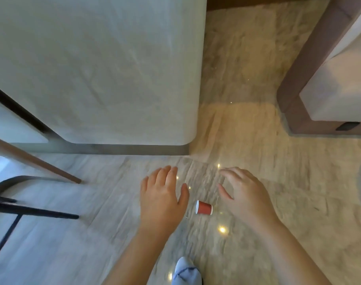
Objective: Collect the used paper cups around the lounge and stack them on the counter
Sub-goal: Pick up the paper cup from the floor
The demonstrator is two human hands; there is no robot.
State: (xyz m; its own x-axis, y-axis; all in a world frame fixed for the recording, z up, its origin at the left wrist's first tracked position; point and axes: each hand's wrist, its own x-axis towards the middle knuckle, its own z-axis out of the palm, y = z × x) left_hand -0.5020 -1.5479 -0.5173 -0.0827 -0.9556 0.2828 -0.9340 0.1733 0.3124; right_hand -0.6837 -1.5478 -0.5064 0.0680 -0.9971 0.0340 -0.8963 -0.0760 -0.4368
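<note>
While seemingly empty, hands [162, 199] spread.

Warm indoor light falls on a polished stone floor [247, 140], which throws back small bright pinpoints of glare around 6 o'clock and near centre. The floor turns cooler and greyer toward 8 o'clock. A soft shadow band runs under the pale counter [103, 68] base. The whole frame is slightly soft; the dark chair legs [31, 211] at 8 o'clock smear with motion blur. Straight edges bow outward at the borders, typical wide-angle distortion.
</note>
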